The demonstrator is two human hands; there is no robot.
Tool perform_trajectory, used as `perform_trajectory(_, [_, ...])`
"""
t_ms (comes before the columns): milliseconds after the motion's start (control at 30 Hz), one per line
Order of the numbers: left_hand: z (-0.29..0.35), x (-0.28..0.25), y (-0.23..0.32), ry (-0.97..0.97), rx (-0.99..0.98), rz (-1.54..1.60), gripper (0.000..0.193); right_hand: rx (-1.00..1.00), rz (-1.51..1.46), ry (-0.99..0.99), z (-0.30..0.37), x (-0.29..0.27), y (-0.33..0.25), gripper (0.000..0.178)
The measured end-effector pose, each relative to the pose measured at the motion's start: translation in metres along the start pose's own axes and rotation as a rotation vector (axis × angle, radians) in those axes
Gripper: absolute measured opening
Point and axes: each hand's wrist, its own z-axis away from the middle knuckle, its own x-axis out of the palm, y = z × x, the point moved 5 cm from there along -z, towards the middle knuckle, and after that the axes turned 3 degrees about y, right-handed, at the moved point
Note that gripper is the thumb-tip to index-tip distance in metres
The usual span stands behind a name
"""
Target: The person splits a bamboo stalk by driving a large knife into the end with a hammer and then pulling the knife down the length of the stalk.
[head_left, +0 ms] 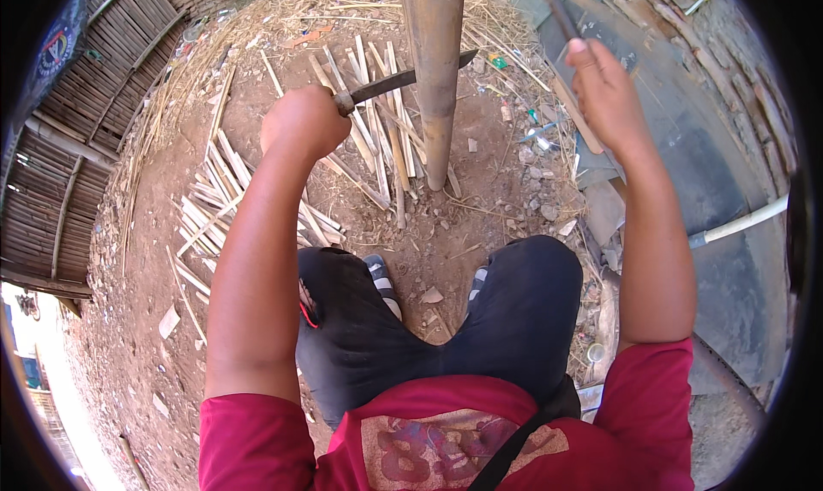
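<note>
My left hand (pixel 304 122) is closed around the handle of a long, dark-bladed machete (pixel 383 85). Its blade reaches to the right and passes behind a thick brownish pole, apparently bamboo (pixel 433 71), with the tip showing on the pole's other side. The pole stands nearly upright in front of my knees, its lower end at the dirt; whether the blade touches it I cannot tell. Raised at the right, my right hand (pixel 604 96) grips a dark, slim rod (pixel 555 6) that points up and away, leaving the picture at the top.
Split pale strips (pixel 381 139) lie in a heap beyond my left forearm, with another pile (pixel 219 191) farther left. Dry straw and litter cover the dirt around them. A slatted bamboo wall (pixel 64 199) stands at left. Dark sheets (pixel 729 165) and stacked poles (pixel 729 54) lie at right.
</note>
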Motion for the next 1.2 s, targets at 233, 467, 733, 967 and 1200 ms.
perform_trajectory(233, [-0.002,0.003,0.003,0.017,0.012,0.028,0.035,-0.068,0.320,-0.187,0.009,0.040,0.052,0.049])
perform_trajectory(467, [0.004,-0.006,0.004,-0.027,-0.005,0.014,0.031,-0.074,0.185,0.057,-0.004,0.008,0.011,0.049])
perform_trajectory(733, [0.007,-0.005,0.002,-0.030,0.010,0.024,0.031,-0.035,0.207,-0.064,-0.009,0.009,0.016,0.046])
perform_trajectory(967, [0.004,-0.003,0.004,0.008,0.020,0.040,0.031,-0.032,0.335,-0.198,0.019,0.057,0.062,0.050])
perform_trajectory(1200, [0.004,-0.003,0.000,-0.030,0.007,0.000,0.032,-0.043,0.101,0.153,-0.008,0.006,0.009,0.050])
